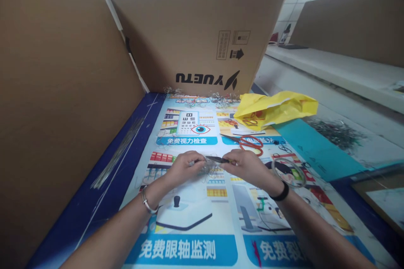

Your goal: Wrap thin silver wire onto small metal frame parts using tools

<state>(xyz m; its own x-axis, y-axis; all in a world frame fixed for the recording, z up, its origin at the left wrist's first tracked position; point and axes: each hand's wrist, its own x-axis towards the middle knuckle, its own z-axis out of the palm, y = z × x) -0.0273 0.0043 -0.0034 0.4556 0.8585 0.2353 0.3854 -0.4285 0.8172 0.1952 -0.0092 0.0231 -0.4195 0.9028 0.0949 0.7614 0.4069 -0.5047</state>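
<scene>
My left hand (186, 167), with a silver bangle at its wrist, pinches a small piece of thin wire (206, 164) near the middle of the printed sheet. Facing it from the right, my right hand (241, 164), with a black wristband, is closed around dark pliers (217, 159). The jaws point left and meet the wire by my left fingertips. Loose thin wire lies tangled just below the tool. Red-handled scissors (251, 144) rest just beyond my right hand. A coil of clear wire (288, 172) lies beside my right wrist.
Straight wires (118, 151) lie at the left on blue. A yellow bag (277, 109) and a dark wire heap (337, 134) are at the right. Cardboard panels (195, 38) stand behind and left. Wire scraps (222, 99) lie along the back edge.
</scene>
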